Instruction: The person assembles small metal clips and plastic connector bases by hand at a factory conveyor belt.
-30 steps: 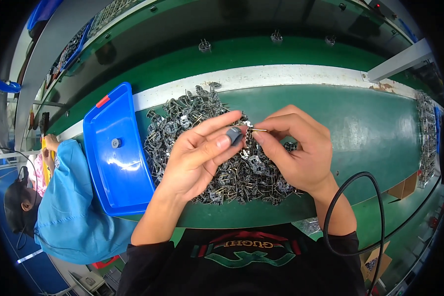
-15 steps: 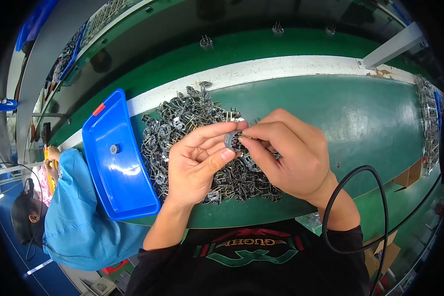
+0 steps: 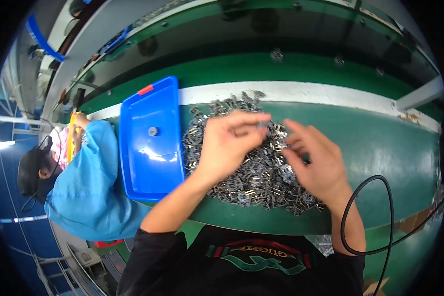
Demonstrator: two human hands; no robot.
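Observation:
My left hand (image 3: 232, 143) is above the pile, its thumb and fingers pinched on a small grey round part (image 3: 263, 125), mostly hidden and blurred. To its right, my right hand (image 3: 318, 160) has thumb and forefinger spread, apart from the left; no held thing shows between them. Beneath both hands lies a heap of small dark plastic parts with metal pins (image 3: 251, 182). A blue tray (image 3: 153, 155) stands left of the heap, with one small grey round part (image 3: 154, 131) inside.
A white rail (image 3: 325, 92) separates the green table (image 3: 380, 143) from a green belt (image 3: 222, 66) carrying a few small parts. A black cable (image 3: 362, 185) loops by my right forearm. A co-worker in a blue smock (image 3: 86, 182) sits at the left.
The view has shifted, so tray and heap appear further right. My hands have come apart; the right fingers have let go of the small part and opened, while the left stays pinched.

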